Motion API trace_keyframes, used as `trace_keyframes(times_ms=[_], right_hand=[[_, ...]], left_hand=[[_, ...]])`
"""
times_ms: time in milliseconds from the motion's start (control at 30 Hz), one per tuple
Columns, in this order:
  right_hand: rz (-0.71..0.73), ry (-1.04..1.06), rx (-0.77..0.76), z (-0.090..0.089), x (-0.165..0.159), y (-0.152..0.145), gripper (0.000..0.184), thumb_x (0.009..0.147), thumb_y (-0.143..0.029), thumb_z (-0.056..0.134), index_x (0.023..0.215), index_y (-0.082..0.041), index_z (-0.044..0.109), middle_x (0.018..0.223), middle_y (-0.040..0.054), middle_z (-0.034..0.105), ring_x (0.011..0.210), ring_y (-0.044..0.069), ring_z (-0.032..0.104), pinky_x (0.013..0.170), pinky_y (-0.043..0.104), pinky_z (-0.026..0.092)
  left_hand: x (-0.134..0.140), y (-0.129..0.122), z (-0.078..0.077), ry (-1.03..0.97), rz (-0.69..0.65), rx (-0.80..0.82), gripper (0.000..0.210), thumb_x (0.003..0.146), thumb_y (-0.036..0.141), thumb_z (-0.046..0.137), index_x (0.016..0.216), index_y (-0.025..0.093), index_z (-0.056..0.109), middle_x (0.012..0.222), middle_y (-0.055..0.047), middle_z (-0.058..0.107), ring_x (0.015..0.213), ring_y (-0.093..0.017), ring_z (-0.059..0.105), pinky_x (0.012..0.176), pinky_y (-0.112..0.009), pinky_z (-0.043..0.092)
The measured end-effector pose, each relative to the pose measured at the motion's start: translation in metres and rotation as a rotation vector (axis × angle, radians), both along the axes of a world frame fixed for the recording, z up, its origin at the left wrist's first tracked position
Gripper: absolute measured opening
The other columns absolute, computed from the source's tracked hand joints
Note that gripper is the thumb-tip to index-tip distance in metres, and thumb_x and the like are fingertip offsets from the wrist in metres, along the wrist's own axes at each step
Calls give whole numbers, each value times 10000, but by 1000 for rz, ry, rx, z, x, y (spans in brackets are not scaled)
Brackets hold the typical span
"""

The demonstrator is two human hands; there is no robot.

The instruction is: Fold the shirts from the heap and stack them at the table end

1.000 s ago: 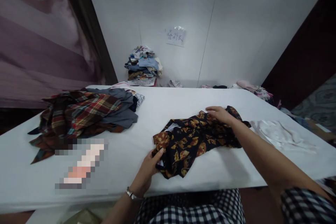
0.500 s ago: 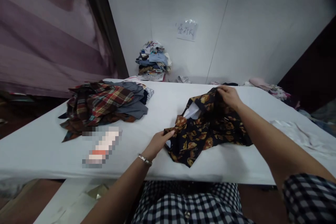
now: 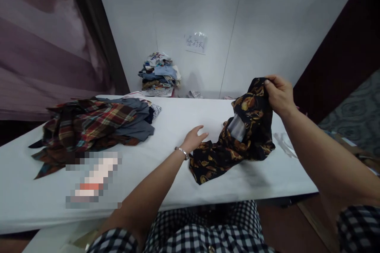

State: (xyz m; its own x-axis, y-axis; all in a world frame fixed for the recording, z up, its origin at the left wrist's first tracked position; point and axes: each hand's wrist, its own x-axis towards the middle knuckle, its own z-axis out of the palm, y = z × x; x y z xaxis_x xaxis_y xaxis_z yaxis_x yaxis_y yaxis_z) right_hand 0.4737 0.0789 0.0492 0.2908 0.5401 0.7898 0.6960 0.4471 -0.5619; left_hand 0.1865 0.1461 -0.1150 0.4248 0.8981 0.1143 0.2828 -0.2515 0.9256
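Note:
A black shirt with a gold and brown print (image 3: 252, 126) hangs partly lifted over the white table. My right hand (image 3: 279, 93) pinches its upper edge and holds that end up. The shirt's lower left part lies crumpled on the table. A whitish patch (image 3: 237, 127) shows in a gap of the cloth. My left hand (image 3: 194, 139), with a bracelet at the wrist, is just left of the shirt, its thumb and fingers apart and nothing in it.
The white table (image 3: 166, 174) runs across in front of me. A heap of plaid and grey garments (image 3: 97, 122) lies on its left, near a blurred-out item (image 3: 95, 178). Folded clothes (image 3: 160, 72) are stacked at the back wall. Clear plastic (image 3: 285, 144) lies to the right.
My right hand has raised the shirt's end up and to the right. My left hand has let go of the shirt and moved up. The view has turned slightly right.

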Motion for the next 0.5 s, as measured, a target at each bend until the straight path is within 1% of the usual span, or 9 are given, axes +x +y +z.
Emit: trace_keyframes(times_ms=[67,133,167,233,300,333,400,433,500], right_hand=[[28,10,24,8,-5,-7,152,839,-314,548,882,-198,637,756,-10,603,648,113,551,630,260,472],[58,16,68,16,-9,-15,145,839,-308,560,883,-192,635,756,-9,601,639,101,545,624,243,462],[67,17,92,20,-9,-18,143,840,-303,563,885,-188,635,753,-9,600,635,95,541,621,235,457],[54,16,123,27,-6,-25,138,843,-289,562,891,-181,632,745,-10,598,629,87,535,613,222,446],[7,12,118,30,5,-32,127,843,-272,559,888,-179,632,730,-11,596,619,82,528,600,213,434],[-26,8,104,30,13,-36,121,843,-264,557,884,-179,633,722,-11,596,615,82,525,594,210,430],[-108,-13,75,27,32,-44,112,837,-249,559,870,-179,639,714,-9,599,615,83,525,588,210,424],[-158,-26,64,24,41,-48,111,833,-243,561,865,-178,644,714,-6,602,618,86,528,586,213,423],[-268,-52,60,18,56,-58,121,828,-237,562,868,-172,655,730,7,616,634,96,543,594,225,429]], left_hand=[[19,5,-3,-78,-127,-96,621,677,307,702,1249,117,557,1349,-189,509,1224,-312,487,993,-382,382],[34,3,-6,-146,-243,-183,633,626,173,698,1239,100,561,1323,-178,539,1210,-301,500,968,-357,400],[39,-2,-8,-164,-294,-220,604,615,133,677,1210,91,582,1257,-162,595,1157,-294,543,929,-349,424],[44,-13,-11,-168,-387,-282,460,617,120,647,1074,66,655,1016,-114,711,956,-271,642,811,-341,472],[40,-22,-14,-154,-436,-331,280,625,161,648,876,48,703,772,-72,725,749,-245,670,706,-345,493],[35,-23,-13,-154,-442,-347,223,629,184,652,798,50,704,706,-62,714,690,-235,666,679,-348,497],[20,-16,-5,-171,-412,-358,192,654,230,642,753,74,695,674,-47,703,646,-209,653,662,-342,506],[11,-9,3,-196,-370,-341,192,668,250,635,761,92,689,680,-39,701,644,-192,645,666,-331,509],[-7,6,29,-295,-235,-251,195,673,286,640,778,124,668,708,-21,695,671,-159,626,696,-300,506]])
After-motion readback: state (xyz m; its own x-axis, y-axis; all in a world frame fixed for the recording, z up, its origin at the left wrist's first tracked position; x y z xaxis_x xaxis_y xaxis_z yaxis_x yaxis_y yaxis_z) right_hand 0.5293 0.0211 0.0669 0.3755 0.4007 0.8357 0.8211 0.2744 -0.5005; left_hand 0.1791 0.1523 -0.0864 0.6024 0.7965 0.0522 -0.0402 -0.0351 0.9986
